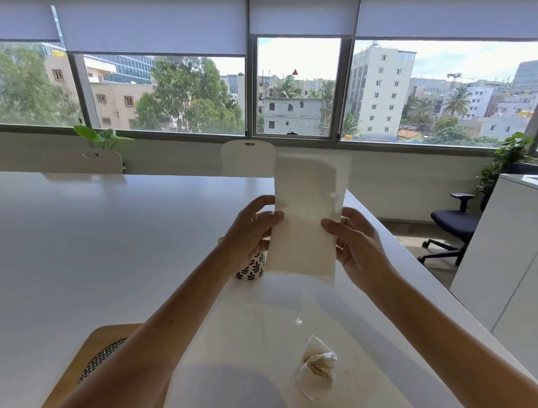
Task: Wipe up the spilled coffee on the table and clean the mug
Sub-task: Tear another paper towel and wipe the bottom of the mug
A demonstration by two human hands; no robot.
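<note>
Here the person holds a long strip of paper towel [307, 214] up above the white table [80, 241], stretched upright between both hands. The left hand [250, 226] pinches the strip's left edge, thumb on the near face and fingers curled behind; the right hand [357, 243] pinches the right edge the same way, and a ring shows on one of its fingers. The lower end of the strip hangs just above the tabletop, while the upper end rises in front of the far chair [248, 157].

Behind the left hand, partly hidden by it and by the strip, stands the mug [251, 270], white with a dark leaf pattern, upright on the table. Nearer, toward the right, lies a crumpled used tissue [317, 368], and faint brownish smears of coffee [349, 367] mark the table just beside it. A small glint of liquid [297, 322] sits between the tissue and the mug.

At the near left edge a wooden chair seat [84, 360] with a woven pad pokes out from under the table. Off to the right stands a dark office chair [454, 224] beside a white cabinet [507, 256], with a leafy plant [504, 159] behind them by the window.
</note>
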